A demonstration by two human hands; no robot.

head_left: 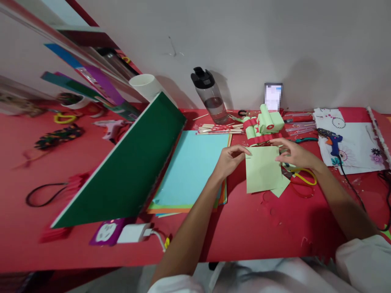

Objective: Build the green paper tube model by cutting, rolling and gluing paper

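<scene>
A square piece of light green paper is held up over the red table. At its upper left corner, my left hand pinches it between thumb and fingers. My right hand grips the upper right edge, thumb near the side and index finger stretched along the top. Beneath and to the right lie a smaller green paper scrap and scissors with yellow and red handles, partly covered. Just behind the paper stands a green and red paper model made of rolled tubes and a box with a cross emblem.
Coloured paper sheets lie left of my hands, beside a tilted dark green board. A water bottle, wooden sticks and a phone line the wall. A blue glue gun with a cord is at right.
</scene>
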